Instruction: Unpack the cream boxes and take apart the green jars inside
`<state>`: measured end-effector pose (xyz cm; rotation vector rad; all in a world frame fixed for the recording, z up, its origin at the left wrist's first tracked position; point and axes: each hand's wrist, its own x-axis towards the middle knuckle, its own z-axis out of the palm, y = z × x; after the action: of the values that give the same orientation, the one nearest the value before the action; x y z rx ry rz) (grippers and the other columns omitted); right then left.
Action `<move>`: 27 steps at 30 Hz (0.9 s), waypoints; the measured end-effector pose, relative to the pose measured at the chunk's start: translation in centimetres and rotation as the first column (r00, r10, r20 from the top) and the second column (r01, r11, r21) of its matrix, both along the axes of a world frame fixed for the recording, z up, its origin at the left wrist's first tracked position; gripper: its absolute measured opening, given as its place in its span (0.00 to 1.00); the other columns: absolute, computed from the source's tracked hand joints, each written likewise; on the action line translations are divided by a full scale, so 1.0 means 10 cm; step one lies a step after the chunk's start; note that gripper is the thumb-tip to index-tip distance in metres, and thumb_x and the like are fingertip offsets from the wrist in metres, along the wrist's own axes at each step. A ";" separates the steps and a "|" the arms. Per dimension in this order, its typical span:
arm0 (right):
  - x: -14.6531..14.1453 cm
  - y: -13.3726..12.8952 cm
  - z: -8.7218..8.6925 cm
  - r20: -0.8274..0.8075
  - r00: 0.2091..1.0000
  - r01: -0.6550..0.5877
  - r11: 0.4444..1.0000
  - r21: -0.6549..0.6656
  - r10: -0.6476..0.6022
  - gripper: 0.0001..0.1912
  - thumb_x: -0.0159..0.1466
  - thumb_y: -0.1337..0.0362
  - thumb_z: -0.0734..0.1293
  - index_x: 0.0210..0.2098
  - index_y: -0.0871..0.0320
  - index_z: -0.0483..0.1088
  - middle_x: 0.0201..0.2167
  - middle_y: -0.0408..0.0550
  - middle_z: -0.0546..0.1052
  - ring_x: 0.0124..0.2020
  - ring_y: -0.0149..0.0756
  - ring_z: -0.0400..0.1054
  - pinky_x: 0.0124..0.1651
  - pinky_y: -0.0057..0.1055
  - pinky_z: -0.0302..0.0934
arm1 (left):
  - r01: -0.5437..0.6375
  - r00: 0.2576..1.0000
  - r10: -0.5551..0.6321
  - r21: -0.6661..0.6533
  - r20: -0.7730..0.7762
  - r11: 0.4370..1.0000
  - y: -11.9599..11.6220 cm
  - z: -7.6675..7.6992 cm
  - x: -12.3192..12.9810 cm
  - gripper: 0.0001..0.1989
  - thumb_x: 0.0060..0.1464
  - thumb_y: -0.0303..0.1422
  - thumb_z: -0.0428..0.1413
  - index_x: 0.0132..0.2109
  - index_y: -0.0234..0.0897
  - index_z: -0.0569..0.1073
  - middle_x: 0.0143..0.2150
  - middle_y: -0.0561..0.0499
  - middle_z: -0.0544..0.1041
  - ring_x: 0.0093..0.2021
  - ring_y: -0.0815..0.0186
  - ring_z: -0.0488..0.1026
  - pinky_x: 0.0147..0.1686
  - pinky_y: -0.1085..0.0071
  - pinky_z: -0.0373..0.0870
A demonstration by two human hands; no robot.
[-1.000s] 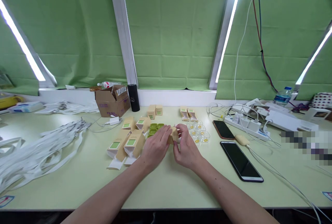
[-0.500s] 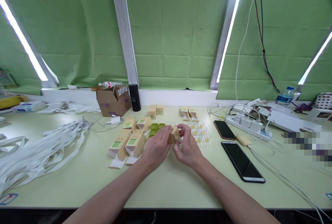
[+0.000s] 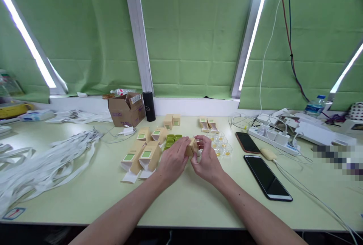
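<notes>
Between my two hands is a small kraft cardboard box (image 3: pixel 192 147), held just above the table. My left hand (image 3: pixel 175 160) is closed around its left side, with the fingers over the back. At the right end, my right hand (image 3: pixel 208 160) pinches the box with thumb and fingers. Several green square containers (image 3: pixel 170 142) stand behind my left hand. Clear plastic cups with yellow centres (image 3: pixel 225 148) sit beyond my right hand. To the left lie kraft boxes with green labels (image 3: pixel 149 156), their white-lined flaps open toward me.
Two small kraft boxes (image 3: pixel 172 120) stand farther back, and two open ones (image 3: pixel 208 124) lie to their right. A carton (image 3: pixel 126 110) and black tumbler (image 3: pixel 149 106) are by the wall. White straps (image 3: pixel 56 165) spread at left. Phones (image 3: pixel 268 178), cables and a power strip (image 3: pixel 273 139) are at right.
The whole view has shifted slightly. My hands keep hold of the kraft box, which is turned a little so a seam or flap edge shows more.
</notes>
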<state>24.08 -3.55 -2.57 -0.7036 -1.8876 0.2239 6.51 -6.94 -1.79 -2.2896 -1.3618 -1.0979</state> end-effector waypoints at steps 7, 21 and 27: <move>0.00 0.02 -0.03 -0.024 1.000 0.004 1.000 -0.001 -0.004 0.34 0.61 0.73 0.64 0.64 0.54 0.51 0.56 0.59 0.70 0.45 0.44 0.75 0.45 0.46 0.76 | -0.023 0.997 0.027 0.055 -0.073 0.998 0.00 0.01 0.00 0.31 0.58 0.20 0.53 0.68 0.39 0.63 0.66 0.40 0.74 0.67 0.53 0.71 0.61 0.54 0.77; 0.06 0.07 0.03 -0.159 0.987 0.015 0.997 -0.072 -0.026 0.30 0.59 0.76 0.61 0.58 0.53 0.55 0.53 0.57 0.73 0.45 0.42 0.77 0.43 0.40 0.74 | -0.004 0.999 0.006 0.052 -0.040 0.999 0.00 0.01 -0.01 0.34 0.54 0.18 0.53 0.67 0.39 0.62 0.66 0.40 0.74 0.66 0.53 0.72 0.61 0.54 0.77; 0.09 0.05 0.09 -0.354 0.935 -0.117 0.971 -0.211 0.036 0.27 0.64 0.73 0.62 0.59 0.49 0.52 0.55 0.56 0.74 0.38 0.36 0.76 0.36 0.34 0.72 | -0.009 0.995 0.012 -0.032 0.095 0.999 -0.03 0.02 0.02 0.33 0.59 0.24 0.57 0.69 0.40 0.58 0.65 0.39 0.74 0.64 0.52 0.74 0.58 0.52 0.77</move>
<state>24.94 -3.06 -1.63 -0.6925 -1.5631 0.5870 6.72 -7.23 -1.57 -2.2760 -1.4344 -1.2054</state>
